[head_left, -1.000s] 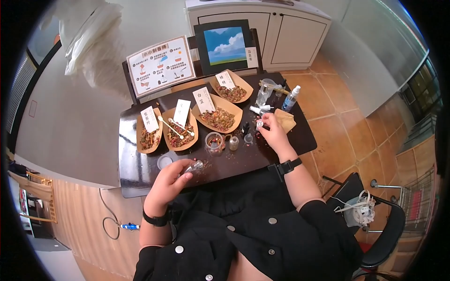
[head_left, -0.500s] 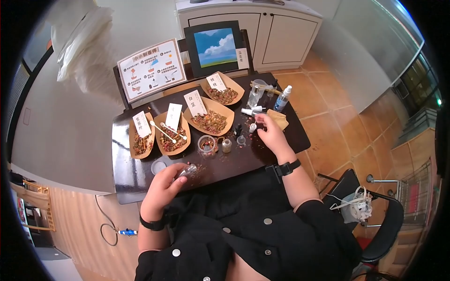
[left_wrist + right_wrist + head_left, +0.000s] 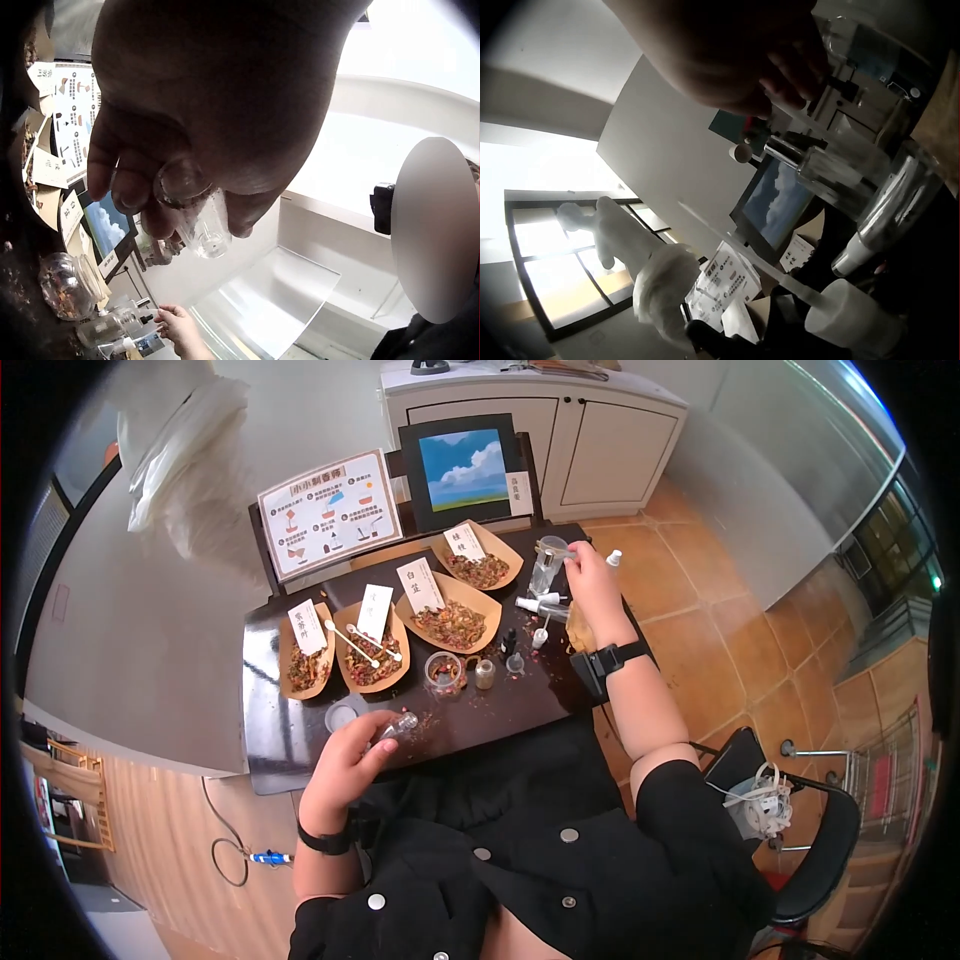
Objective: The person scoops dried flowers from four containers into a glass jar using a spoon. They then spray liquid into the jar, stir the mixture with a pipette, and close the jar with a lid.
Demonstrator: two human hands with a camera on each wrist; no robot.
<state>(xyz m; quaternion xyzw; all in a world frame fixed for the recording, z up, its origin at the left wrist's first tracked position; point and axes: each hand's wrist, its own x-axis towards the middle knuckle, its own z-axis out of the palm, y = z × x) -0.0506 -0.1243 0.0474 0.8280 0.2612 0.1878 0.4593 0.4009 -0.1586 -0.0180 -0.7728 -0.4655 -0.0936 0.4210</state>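
Note:
My left hand [image 3: 355,752] holds a small clear glass bottle [image 3: 201,217] on its side over the table's front edge, fingers curled round it. The right hand [image 3: 597,592] is at the back right, by a clear glass [image 3: 546,576]. Its fingertips pinch a translucent handled piece at the glass's rim; the palm side is hidden in the head view. Below this hand a spray bottle [image 3: 889,202] lies on the table. Nearer stands a white cap [image 3: 540,637], which shows a thin upright tube in the right wrist view. A round tub [image 3: 445,673] and a corked-looking vial [image 3: 485,675] stand mid-table.
Several paper trays of dried petals, among them a wide one [image 3: 450,622], line the back with label cards. Two white spoons [image 3: 352,642] lie across one tray. An instruction board [image 3: 330,515] and a framed picture [image 3: 465,470] stand behind. A lid [image 3: 341,717] lies front left.
The right hand let go of the small white cap, leaving it on the table, and moved back to the clear glass. The left hand still holds the bottle in about the same place.

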